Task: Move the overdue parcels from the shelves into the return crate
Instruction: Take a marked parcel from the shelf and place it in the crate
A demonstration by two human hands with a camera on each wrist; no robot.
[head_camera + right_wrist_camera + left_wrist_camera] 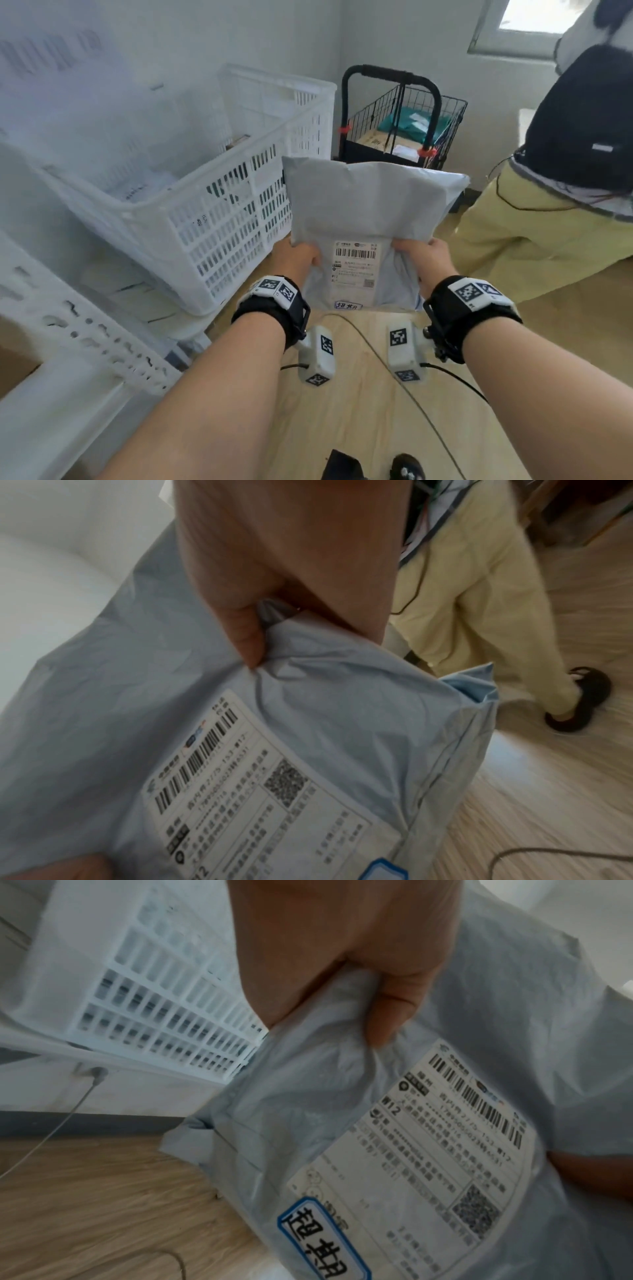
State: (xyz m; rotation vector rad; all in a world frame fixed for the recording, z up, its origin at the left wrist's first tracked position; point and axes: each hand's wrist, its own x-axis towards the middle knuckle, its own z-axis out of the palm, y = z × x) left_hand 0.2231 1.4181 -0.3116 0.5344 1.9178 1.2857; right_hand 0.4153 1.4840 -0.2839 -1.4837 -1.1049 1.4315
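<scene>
A grey plastic mailer parcel (370,212) with a white shipping label (354,267) and a blue-edged sticker (347,306) is held up over the wooden floor. My left hand (303,255) grips its left edge, thumb on the front. My right hand (419,255) grips its right edge the same way. The left wrist view shows the parcel (496,1042), my left hand (359,961) and the sticker (322,1240). The right wrist view shows the parcel (120,696) pinched by my right hand (274,561). A white slatted crate (191,178) stands to the left with parcels inside.
A black wire trolley (404,120) holding parcels stands behind the mailer by the wall. A person (548,205) in yellow trousers stands close on the right. White shelving (68,342) fills the left. A cable (404,387) runs across the floor.
</scene>
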